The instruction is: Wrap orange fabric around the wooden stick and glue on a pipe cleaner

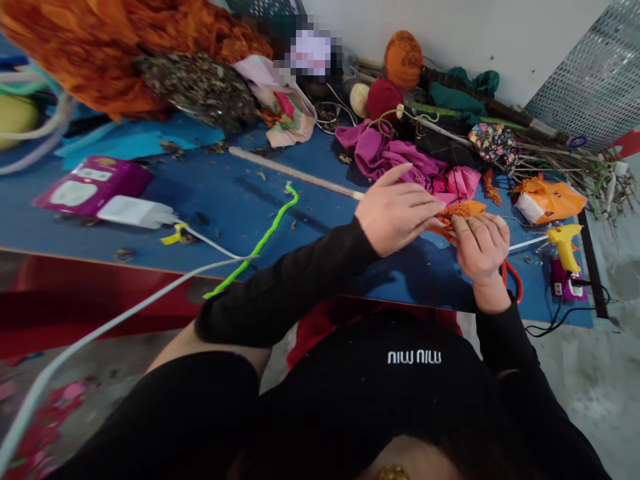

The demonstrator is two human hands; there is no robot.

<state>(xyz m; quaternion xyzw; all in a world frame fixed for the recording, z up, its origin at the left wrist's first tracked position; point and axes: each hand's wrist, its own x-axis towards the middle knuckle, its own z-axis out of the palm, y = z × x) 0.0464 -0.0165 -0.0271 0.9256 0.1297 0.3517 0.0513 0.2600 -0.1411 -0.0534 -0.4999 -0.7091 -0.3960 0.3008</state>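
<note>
My left hand [400,210] lies over a thin pale stick [295,175], its thumb raised and its fingers stretched together against a piece of orange patterned cloth [467,209]. The stick slants up to the left above the table, casting a shadow, and its other end disappears beneath this hand. My right hand [483,245] is closed, pinching the orange cloth between thumb and fingers. How cloth and stick meet is hidden by the hands. Crumpled magenta cloth [380,150] and pink cloth [463,181] lie just behind.
On the blue table [325,240] lie a green twisted cord [273,230], a purple power strip [95,183] with a white plug [135,211], and a yellow glue gun [565,245]. A white cable [125,307] crosses the front edge. Orange fabric [100,47] and twigs [565,157] are piled behind.
</note>
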